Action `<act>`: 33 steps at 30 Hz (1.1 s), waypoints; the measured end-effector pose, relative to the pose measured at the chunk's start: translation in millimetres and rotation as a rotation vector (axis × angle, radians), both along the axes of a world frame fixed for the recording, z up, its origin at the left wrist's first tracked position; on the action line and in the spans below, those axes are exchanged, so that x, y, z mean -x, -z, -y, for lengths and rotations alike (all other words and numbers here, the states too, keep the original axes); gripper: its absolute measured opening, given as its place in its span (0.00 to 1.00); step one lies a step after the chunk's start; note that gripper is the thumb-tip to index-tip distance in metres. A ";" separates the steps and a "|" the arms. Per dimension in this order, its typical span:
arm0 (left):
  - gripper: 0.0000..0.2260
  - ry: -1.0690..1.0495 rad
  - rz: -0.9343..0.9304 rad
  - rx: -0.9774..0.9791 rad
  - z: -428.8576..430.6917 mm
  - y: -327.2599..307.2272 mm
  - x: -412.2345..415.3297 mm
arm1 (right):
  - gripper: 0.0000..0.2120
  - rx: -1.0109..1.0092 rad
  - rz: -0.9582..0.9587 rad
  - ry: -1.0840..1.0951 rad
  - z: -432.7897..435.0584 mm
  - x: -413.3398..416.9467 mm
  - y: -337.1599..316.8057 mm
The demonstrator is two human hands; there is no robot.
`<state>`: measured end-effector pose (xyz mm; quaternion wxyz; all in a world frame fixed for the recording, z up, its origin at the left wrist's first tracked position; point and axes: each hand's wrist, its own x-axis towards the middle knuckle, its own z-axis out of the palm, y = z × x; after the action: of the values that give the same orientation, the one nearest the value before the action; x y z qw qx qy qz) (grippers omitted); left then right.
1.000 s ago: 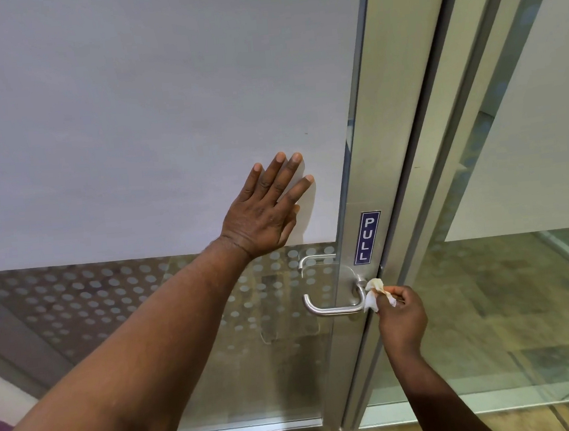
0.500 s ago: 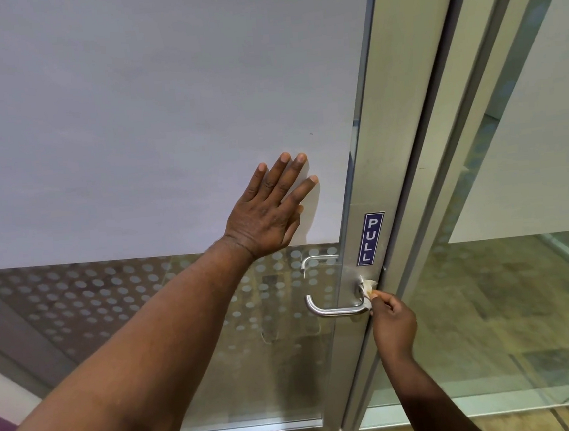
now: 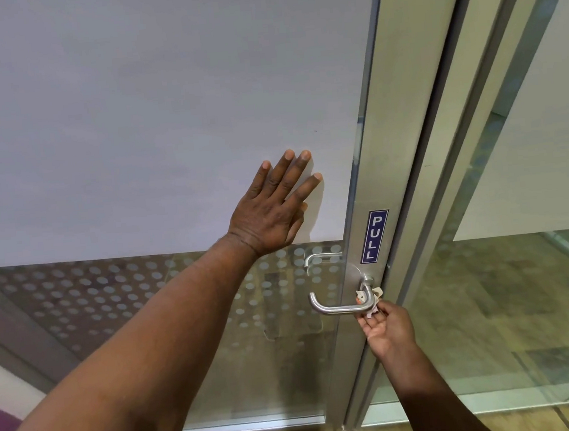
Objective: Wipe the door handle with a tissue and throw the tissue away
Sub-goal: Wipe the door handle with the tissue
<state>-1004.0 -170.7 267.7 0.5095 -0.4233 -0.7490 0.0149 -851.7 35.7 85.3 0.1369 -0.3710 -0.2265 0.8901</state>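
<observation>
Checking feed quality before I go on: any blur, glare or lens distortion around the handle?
Head view: sharp, evenly lit; door handle and tissue crisp, no glare; left hand casts a soft shadow; wide-angle lens tilts the door frame.

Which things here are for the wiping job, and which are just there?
For the job: door handle, tissue, right hand holding the tissue, left hand flat on the door.
Just there: PULL sign, dotted glass, metal door frame.

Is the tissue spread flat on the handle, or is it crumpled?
Crumpled. The tissue is a small wad pinched by the right hand against the bend of the door handle, with uneven folds showing.
</observation>
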 end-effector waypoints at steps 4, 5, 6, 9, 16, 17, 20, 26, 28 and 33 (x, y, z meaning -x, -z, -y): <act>0.30 -0.001 0.006 0.003 1.5 1.7 0.2 | 0.06 0.009 -0.029 0.063 7.4 -2.7 6.7; 0.30 -0.001 0.003 0.003 1.7 1.6 0.4 | 0.06 0.018 -0.040 0.073 9.3 -5.2 8.6; 0.30 -0.002 0.001 0.001 1.7 1.4 0.4 | 0.06 0.022 -0.047 0.075 11.1 -8.2 10.8; 0.29 -0.003 -0.002 -0.003 1.5 0.6 -0.1 | 0.05 0.029 -0.068 0.039 17.2 -18.3 17.0; 0.29 0.002 0.004 -0.005 1.7 -1.0 -3.3 | 0.06 0.042 -0.127 -0.052 42.6 -29.3 25.0; 0.29 0.003 0.009 -0.004 1.6 -1.0 -3.9 | 0.07 0.053 -0.145 -0.062 47.8 -28.4 24.9; 0.29 0.007 0.017 -0.006 1.7 -1.5 -4.9 | 0.13 0.079 -0.200 -0.088 64.3 -22.8 22.8; 0.29 0.018 0.008 -0.015 1.7 -1.0 -4.3 | 0.15 0.085 -0.222 -0.112 91.8 -7.9 21.1; 0.29 0.017 0.009 -0.008 1.0 -0.7 -3.8 | 0.17 0.090 -0.228 -0.116 97.6 -1.8 20.3; 0.30 0.007 0.006 -0.001 1.1 0.8 -2.0 | 0.16 0.108 -0.235 -0.123 107.7 13.9 19.8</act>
<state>-1002.0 -171.7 266.9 0.5076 -0.4256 -0.7491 0.0117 -865.5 -72.0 65.5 0.0875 -0.2562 -0.1830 0.9451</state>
